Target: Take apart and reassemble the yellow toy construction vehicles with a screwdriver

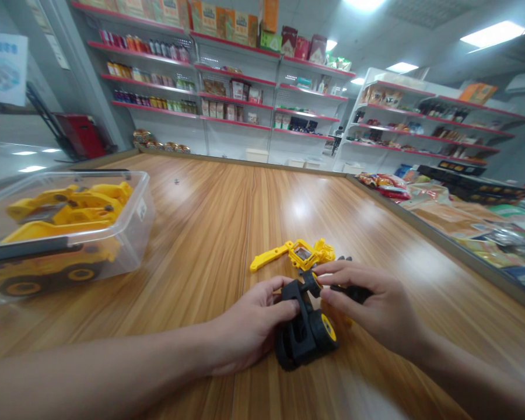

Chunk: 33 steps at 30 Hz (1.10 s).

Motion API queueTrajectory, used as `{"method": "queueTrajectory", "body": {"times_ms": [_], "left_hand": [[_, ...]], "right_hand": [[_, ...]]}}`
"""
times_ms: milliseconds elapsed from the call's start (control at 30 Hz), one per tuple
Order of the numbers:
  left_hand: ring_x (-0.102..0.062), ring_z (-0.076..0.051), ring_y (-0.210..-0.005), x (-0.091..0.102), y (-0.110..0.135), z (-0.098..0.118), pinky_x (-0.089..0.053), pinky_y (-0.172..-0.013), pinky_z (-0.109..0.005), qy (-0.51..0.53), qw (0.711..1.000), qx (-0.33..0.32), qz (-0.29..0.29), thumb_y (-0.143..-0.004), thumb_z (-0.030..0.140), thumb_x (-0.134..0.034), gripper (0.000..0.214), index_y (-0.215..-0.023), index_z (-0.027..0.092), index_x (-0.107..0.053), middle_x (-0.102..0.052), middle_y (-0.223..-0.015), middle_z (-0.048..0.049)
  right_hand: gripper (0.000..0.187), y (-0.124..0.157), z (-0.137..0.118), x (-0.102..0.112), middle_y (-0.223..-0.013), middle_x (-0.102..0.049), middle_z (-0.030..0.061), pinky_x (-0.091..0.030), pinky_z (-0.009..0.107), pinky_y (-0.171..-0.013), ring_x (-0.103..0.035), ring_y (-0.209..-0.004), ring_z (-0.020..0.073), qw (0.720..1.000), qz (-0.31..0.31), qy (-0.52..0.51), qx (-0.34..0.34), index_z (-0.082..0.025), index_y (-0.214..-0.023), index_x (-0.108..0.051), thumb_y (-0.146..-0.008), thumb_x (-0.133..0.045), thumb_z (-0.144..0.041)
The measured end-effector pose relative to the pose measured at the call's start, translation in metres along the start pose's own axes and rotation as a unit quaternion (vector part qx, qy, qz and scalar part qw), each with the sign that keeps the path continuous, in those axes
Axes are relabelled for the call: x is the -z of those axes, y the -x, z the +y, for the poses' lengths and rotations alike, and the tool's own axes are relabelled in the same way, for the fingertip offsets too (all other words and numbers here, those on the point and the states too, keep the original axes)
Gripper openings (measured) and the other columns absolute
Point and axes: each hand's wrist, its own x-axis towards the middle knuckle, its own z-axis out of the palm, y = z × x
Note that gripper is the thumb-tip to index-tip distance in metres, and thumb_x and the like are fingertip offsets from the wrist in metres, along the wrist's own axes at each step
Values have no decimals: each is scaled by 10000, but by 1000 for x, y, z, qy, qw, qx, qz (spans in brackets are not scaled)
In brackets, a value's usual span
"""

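My left hand (pixel 256 321) is wrapped round a black toy truck chassis (pixel 298 326), its thumb on the top. A thick black wheel with a yellow hub (pixel 329 328) is fitted at the chassis's near end. At the far end sits a smaller wheel (pixel 314 282), with the thumb and fingertips of my right hand (pixel 371 300) pinched at its outer side. A dark slim piece (pixel 354 293) shows between my right thumb and fingers; its kind is unclear. Just beyond lies a yellow toy digger arm assembly (pixel 304 254) on the table, partly behind my right hand.
A clear plastic bin (pixel 142 204) with yellow toy vehicle parts stands on the left of the wooden table (pixel 201 233). A tiny metallic bit (pixel 177 182) lies farther back. Packaged goods (pixel 441 216) are heaped beyond the right edge; stocked shelves (pixel 231 81) stand behind.
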Motion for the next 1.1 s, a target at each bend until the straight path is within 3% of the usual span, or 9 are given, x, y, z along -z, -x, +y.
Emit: {"method": "queueTrajectory", "body": {"times_ms": [333, 567, 733, 933, 1100], "left_hand": [[-634, -115, -744, 0, -2, -4, -489, -779, -257, -40, 999, -9, -22, -836, 95, -633, 150, -984, 118, -651, -682, -848, -44], [-633, -126, -791, 1, -3, -4, -478, -812, -267, -56, 998, -12, -37, -839, 82, -605, 230, -1050, 132, -682, -694, -913, -59], [-626, -135, -832, 3, -3, -4, -468, -840, -280, -85, 996, -22, -33, -839, 84, -598, 266, -1081, 153, -681, -688, -930, -49], [-623, -138, -830, 4, -3, -5, -469, -855, -287, -98, 994, -25, -38, -845, 103, -588, 278, -1104, 159, -673, -694, -934, -47], [-624, -181, -875, 2, -1, -3, -480, -838, -299, -175, 983, -49, -11, -836, 173, -637, 247, -1078, 149, -680, -683, -925, -48]], "right_hand": [[181, 2, -1, 3, -1048, -744, 44, -571, 286, -859, -707, -954, 180, 998, -16, 33, 44, -232, -990, -745, -822, -719, -169], [229, 1, 0, 4, -1063, -740, 50, -568, 314, -882, -700, -979, 197, 997, -19, 49, 60, -236, -1038, -731, -822, -717, -164], [325, 2, 0, 6, -1106, -724, 51, -563, 303, -893, -686, -1008, 191, 993, -31, 62, 91, -234, -1135, -706, -829, -696, -125], [310, 2, 1, 6, -1117, -718, 60, -582, 304, -861, -691, -996, 187, 990, -34, 68, 117, -233, -1124, -715, -842, -677, -109], [310, 3, 2, 5, -1108, -726, 68, -594, 337, -862, -696, -996, 206, 991, -31, 72, 107, -239, -1137, -708, -845, -683, -134]]}}
